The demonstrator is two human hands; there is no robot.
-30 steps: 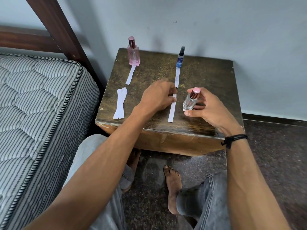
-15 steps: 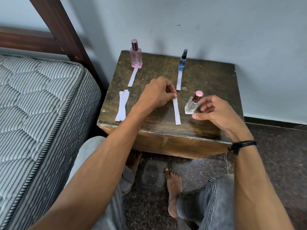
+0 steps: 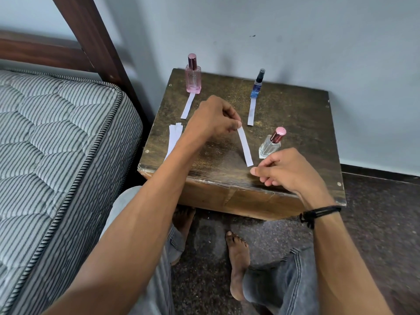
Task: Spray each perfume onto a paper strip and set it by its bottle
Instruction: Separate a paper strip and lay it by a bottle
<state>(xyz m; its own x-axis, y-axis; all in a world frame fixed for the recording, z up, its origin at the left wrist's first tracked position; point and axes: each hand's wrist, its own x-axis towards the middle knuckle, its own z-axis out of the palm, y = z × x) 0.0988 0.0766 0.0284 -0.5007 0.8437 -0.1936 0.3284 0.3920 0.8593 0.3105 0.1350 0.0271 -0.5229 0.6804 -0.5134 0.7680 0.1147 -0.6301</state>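
Three bottles stand on the table (image 3: 295, 123), and one strip is in your fingers. A striped mattress (image 3: 56, 144) lies left of the table, and a dark bed frame (image 3: 95, 42) rises beyond its far left corner. The table is dark, worn wood set against the wall.

Your left hand (image 3: 211, 119) is over the table's middle, thumb and finger pinching the far end of a white paper strip (image 3: 245, 146). The strip slants toward the table's near edge. You cannot tell whether its lower end touches the wood. Your right hand (image 3: 288, 171) is over the table's near right part, fingers loosely curled and gripping nothing.

- **Pink bottle** (image 3: 193, 76): upright at the table's far left.
- **Clear bottle** (image 3: 271, 143): pink cap, right of the table's middle, just beyond your right hand and apart from it, just right of the held strip.
- **Slim blue bottle** (image 3: 257, 86): black top, at the table's far edge.

One flat strip (image 3: 188, 106) lies on the table in front of the pink bottle. A second flat strip (image 3: 251, 112) lies in front of the blue one. Spare strips (image 3: 173, 139) are stacked by the table's left edge, partly behind your left forearm. A black wristband (image 3: 320, 212) is on your right wrist, past the table's near edge.
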